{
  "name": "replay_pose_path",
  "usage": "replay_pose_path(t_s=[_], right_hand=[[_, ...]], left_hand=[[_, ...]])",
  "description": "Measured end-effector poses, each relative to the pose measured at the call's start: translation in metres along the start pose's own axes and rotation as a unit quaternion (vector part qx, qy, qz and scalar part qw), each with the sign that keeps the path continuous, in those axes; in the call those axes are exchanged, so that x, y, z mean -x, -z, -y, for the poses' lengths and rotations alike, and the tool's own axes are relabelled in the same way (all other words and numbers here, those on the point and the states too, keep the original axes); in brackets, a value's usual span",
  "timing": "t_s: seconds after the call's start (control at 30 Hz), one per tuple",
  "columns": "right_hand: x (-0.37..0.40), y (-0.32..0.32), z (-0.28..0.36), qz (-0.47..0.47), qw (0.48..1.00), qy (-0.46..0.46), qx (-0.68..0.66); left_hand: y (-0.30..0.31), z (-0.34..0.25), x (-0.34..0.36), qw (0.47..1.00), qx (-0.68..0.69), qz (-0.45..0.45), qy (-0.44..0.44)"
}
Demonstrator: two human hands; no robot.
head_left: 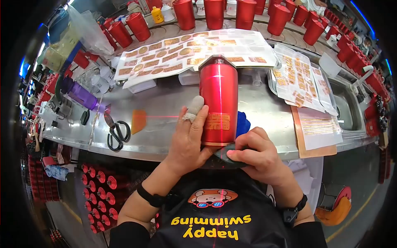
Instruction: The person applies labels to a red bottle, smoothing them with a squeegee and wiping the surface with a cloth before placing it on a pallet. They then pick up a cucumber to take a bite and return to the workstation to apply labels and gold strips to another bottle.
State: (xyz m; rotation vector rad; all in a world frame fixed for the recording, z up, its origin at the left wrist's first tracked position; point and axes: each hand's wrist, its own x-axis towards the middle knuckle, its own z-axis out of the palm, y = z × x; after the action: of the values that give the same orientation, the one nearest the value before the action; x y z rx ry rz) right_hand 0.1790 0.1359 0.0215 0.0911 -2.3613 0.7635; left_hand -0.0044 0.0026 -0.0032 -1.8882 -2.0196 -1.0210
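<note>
A shiny red canister (219,93) with a dark faceted top is in front of me, a gold emblem (220,122) near its lower end. My left hand (186,138) grips the canister's left side, fingers along the wall and thumb near the bottom edge. A whitish cover wraps one of its fingers. Pinched in my right hand (262,155) is a dark, flat, rounded piece (228,156), close to the canister's lower end; its exact kind cannot be made out. A blue cloth (243,122) lies partly hidden behind the canister. Red laser lines cross on the canister.
Black-handled scissors (118,133), an orange flat piece (139,121) and a purple bottle (80,93) are on the left. Sheets of gold decals (165,58) lie behind, with more sheets (300,76) at right beside a sink (348,108). Several red canisters (184,14) line the back conveyor.
</note>
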Motion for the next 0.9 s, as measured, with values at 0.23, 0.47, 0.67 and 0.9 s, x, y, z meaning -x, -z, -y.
replay_pose_path(t_s=[0.23,0.47,0.67,0.9], right_hand=[[0.010,0.017,-0.007,0.027,0.988,-0.133,-0.079],[-0.063,0.023,-0.010,0.052,0.991,-0.116,-0.037],[-0.083,0.024,-0.015,0.077,0.995,-0.070,0.000],[-0.058,0.016,-0.019,-0.039,0.977,-0.209,0.000]], left_hand=[[-0.009,0.009,0.011,0.998,0.029,0.003,0.047],[0.008,-0.005,-0.003,0.999,-0.039,0.011,0.022],[0.014,-0.007,-0.009,0.999,-0.045,0.011,0.018],[0.008,-0.006,-0.005,0.999,-0.038,0.000,0.019]])
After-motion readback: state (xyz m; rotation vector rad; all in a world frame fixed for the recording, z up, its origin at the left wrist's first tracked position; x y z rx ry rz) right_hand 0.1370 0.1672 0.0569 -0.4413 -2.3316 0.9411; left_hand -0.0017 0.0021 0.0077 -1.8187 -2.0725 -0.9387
